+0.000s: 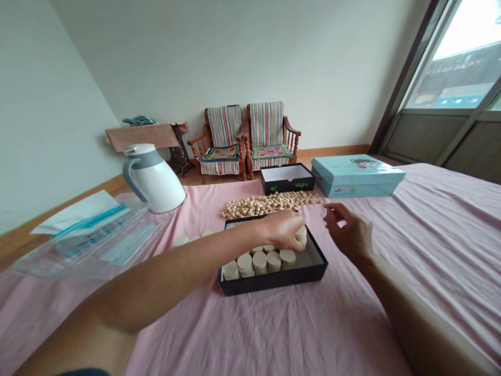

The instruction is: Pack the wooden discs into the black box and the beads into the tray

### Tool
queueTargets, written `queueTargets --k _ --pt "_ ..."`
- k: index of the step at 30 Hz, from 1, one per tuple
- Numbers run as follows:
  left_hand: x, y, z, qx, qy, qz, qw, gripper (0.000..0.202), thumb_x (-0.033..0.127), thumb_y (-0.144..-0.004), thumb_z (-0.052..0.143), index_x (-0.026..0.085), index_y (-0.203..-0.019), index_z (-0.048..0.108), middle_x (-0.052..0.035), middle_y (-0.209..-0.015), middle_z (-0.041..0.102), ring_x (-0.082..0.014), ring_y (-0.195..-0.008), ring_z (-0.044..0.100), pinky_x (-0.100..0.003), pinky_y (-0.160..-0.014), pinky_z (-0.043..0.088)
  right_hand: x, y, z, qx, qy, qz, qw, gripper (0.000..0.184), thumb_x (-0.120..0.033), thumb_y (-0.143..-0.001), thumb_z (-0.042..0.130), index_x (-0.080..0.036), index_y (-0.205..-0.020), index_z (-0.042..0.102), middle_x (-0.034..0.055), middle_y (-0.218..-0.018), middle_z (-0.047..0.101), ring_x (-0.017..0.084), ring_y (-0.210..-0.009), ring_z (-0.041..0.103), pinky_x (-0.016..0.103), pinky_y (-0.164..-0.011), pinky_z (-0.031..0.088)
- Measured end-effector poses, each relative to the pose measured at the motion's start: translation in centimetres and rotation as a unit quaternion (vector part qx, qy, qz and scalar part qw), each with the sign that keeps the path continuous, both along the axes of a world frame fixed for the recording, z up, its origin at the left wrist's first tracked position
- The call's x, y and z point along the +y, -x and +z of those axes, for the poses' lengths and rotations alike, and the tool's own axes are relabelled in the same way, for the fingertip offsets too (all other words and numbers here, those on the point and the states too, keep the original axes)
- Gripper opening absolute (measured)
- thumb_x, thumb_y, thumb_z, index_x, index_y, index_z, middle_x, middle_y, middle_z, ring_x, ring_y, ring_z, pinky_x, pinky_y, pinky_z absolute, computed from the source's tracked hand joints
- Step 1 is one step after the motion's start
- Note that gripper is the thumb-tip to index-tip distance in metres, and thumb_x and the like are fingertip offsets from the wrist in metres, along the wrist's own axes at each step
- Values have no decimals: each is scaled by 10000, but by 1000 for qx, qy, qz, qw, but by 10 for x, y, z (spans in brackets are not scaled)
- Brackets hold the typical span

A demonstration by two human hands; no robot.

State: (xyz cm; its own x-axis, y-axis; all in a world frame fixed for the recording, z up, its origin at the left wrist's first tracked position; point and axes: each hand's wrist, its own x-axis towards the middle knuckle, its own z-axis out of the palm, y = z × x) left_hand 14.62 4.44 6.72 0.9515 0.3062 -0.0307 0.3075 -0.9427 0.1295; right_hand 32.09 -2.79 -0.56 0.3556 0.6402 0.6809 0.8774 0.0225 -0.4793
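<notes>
My left hand (287, 228) reaches across the black box (270, 284), its fingers closed round a short stack of pale round discs (301, 234) at the box's right part. Below my left wrist, more stacks of the same discs (260, 261) stand in rows inside the box. The palm side of this hand is hidden. To the right of the box, my right hand (349, 232) hovers over the pink cloth with bent fingers, their tips apart and nothing visible between them. A few loose discs (180, 240) lie left of the box, partly behind my left forearm.
Behind the box spreads a heap of small tan pieces (270, 203). Past it stand a black box lid or tray (287, 180) and a light blue box (358, 177). On the left are a white jug (156, 180) and clear plastic packaging (94, 240). Pink cloth (266, 334) covers the surface.
</notes>
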Motion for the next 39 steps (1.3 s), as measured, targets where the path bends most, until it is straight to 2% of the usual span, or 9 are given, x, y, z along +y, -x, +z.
queueTargets --k 3,7,14,22,28,33,37,39 --pt "-5 -8 -7 24 -32 5 999 266 309 -673 631 128 -858 690 -108 -869 704 -222 -745 629 -272 -565 422 -2 0 3 7 -2 -1 1000 232 -276 -829 495 -174 -951 664 32 -684 692 160 -644 656 234 -593 433" --pt "-11 -14 -10 59 -41 15 997 348 331 -661 652 114 -929 698 -156 -918 709 -281 -822 656 -311 -605 478 -2 1 3 1 -9 1 1000 224 -269 -844 484 -176 -940 664 25 -667 686 153 -620 653 230 -582 433" --pt "-22 -17 -12 119 -59 50 990 336 352 -646 646 140 -900 704 -137 -883 711 -294 -845 664 -326 -635 520 1 4 -5 -5 -21 30 999 191 -255 -832 504 -205 -936 656 -9 -661 673 137 -596 642 219 -565 425" --pt "-29 -17 -17 119 -62 44 990 255 202 -654 619 138 -891 692 -137 -885 711 -309 -858 670 -357 -656 543 0 9 -6 -24 -9 58 998 186 -212 -798 518 -189 -922 654 -12 -644 652 138 -578 616 233 -583 427" --pt "-25 -15 -22 100 -52 46 993 220 236 -676 625 143 -864 692 -130 -872 709 -304 -840 670 -351 -640 539 -1 8 -6 -2 21 62 998 210 -229 -795 507 -187 -937 656 0 -670 663 143 -591 631 233 -574 432" --pt "-15 -1 -7 31 -18 2 999 261 311 -715 637 154 -916 690 -95 -870 709 -256 -825 661 -321 -675 513 5 6 -10 114 101 89 984 223 -301 -829 467 -180 -878 648 7 -650 669 138 -546 643 232 -543 441" --pt "-10 19 3 -48 10 9 999 199 167 -783 549 200 -899 707 -34 -900 708 -180 -854 633 -286 -774 471 13 6 -20 194 149 119 962 260 -351 -846 444 -172 -776 620 8 -603 657 132 -494 628 235 -525 448" --pt "-10 28 1 -73 4 -35 997 260 95 -791 497 216 -862 716 -25 -966 690 -165 -920 602 -298 -844 432 17 6 -26 197 154 129 960 271 -364 -843 445 -172 -750 612 7 -590 647 131 -484 621 236 -516 447"
